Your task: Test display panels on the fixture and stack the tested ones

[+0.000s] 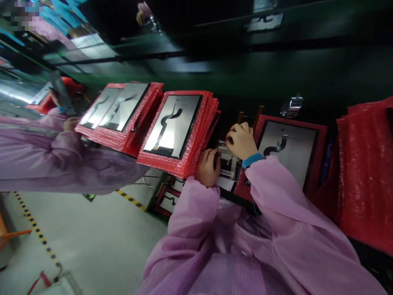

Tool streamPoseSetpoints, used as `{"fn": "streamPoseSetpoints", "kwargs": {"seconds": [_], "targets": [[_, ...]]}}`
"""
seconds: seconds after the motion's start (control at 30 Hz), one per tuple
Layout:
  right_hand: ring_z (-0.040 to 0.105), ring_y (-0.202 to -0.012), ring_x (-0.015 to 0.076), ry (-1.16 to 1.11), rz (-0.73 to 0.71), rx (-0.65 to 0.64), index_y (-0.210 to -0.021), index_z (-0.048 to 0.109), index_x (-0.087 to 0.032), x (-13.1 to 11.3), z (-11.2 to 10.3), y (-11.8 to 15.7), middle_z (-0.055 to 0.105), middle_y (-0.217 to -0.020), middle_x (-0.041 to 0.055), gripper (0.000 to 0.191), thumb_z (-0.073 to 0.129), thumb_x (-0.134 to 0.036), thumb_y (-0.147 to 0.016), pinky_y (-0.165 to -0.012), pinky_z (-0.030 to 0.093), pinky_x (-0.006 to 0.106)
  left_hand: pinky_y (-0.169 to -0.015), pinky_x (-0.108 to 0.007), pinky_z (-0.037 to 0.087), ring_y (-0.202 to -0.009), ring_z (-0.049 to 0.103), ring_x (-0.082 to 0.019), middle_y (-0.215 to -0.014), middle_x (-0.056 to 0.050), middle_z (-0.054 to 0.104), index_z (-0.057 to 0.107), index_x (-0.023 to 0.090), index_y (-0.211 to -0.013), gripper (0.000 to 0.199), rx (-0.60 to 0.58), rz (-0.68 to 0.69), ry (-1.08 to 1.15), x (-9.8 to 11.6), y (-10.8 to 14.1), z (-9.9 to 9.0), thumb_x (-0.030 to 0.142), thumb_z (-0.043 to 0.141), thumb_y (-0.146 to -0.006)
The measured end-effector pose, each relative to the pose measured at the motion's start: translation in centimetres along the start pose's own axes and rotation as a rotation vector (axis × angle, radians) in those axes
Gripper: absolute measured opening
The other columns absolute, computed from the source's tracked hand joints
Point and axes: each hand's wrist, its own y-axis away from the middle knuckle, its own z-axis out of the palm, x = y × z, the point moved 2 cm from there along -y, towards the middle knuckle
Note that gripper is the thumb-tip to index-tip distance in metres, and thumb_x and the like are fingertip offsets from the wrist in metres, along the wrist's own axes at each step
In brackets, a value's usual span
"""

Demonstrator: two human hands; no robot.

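The electronic assembly [229,163] lies between our hands; our right hand [242,140] bends its fingers over the upper end and our left hand [208,168] curls at the left edge, but we cannot tell surely whether either one grasps it. Beside our left hand is a stack of red bubble bags [164,164] with a display panel [175,128] on top, and to our right lies another panel [294,149].

No words or numbers can be read. A small white label with barcode-like lines [226,172] sits on the dark flat device [229,162], its print too small. Tiny marks top the silvery rectangular panel [185,116] to its left. A dark sign with green shapes [89,197] lies on the pale grey floor [110,229], farther left.
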Motion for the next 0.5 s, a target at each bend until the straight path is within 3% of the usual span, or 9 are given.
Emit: {"fn": "streamPoseSetpoints", "kwargs": {"seconds": [0.27, 0.5], "targets": [[0.044, -0.113, 0.0326, -0.024, 0.001, 0.005, -0.08, 0.075, -0.018, -0.08, 0.12, 0.07, 0.066, -0.11, 0.0104, 0.016, 0.061, -0.018, -0.087, -0.09, 0.037, 0.05, -0.098, -0.039, 0.05, -0.108, 0.06, -0.025, -0.114, -0.012, 0.066, 0.062, 0.015, -0.117, 0.025, 0.094, 0.04, 0.103, 0.05, 0.03, 0.18, 0.021, 0.049, -0.096], [0.045, -0.11, 0.0302, -0.065, -0.011, 0.019, -0.078, 0.074, -0.02, -0.22, 0.14, 0.18, 0.066, -0.107, 0.0089, 0.013, 0.064, -0.021, -0.087, -0.088, 0.036, 0.048, -0.098, -0.039, 0.05, -0.107, 0.059, -0.025, -0.114, -0.013, 0.066, 0.062, 0.014, -0.116, 0.024, 0.093, 0.05, 0.105, 0.14, -0.08, 0.03, 0.02, 0.05, -0.096]]}}
